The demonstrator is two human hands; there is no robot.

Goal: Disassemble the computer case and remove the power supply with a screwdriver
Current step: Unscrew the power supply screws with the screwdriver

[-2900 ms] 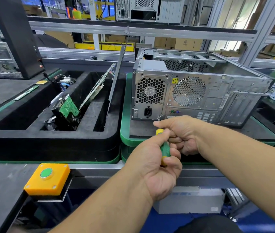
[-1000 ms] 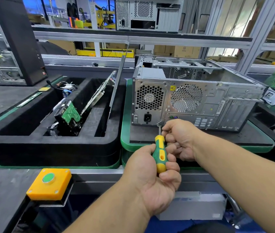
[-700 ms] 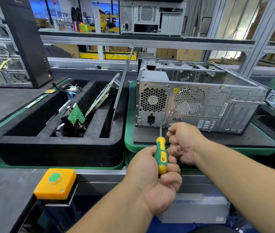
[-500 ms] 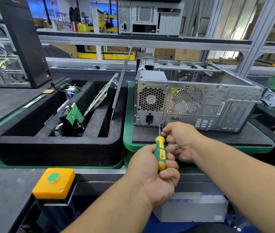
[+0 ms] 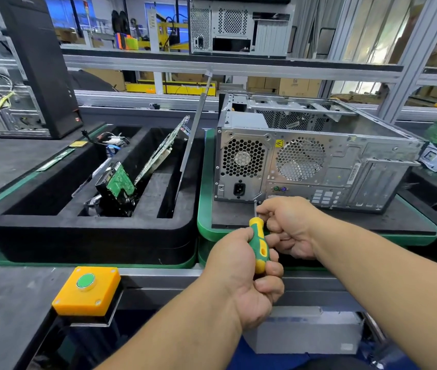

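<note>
head view: only one; all below from it
case (image 5: 318, 156): lies on its side on green tray (image 5: 202, 182), rear panel facing the person; top side open, side panel off; frame inside looks mostly stripped
PSU (image 5: 242, 161): in the case at rear left corner, fan grille and socket showing; not out
screwdriver (image 5: 258, 244): green-yellow handle, shaft up to the lower right corner of the PSU plate; tip seems on a screw there, too small to be sure
left hand (image 5: 249, 279): fingers wrapped tight round the handle
right hand (image 5: 289, 225): fingertips pinching the shaft near the tip, steadying it
progress: judged mid-task; case opened, boards already in black bin (image 5: 92, 231); PSU screws in hand, lifting out left
edges: tray rim just under both hands; case bottom edge right at the tip
room: bare tray strip in front of the case is narrow; open above the case for lifting; loose panel (image 5: 193, 134) leaning in bin close on the left
button box (image 5: 86, 292): near left forearm, apart
</note>
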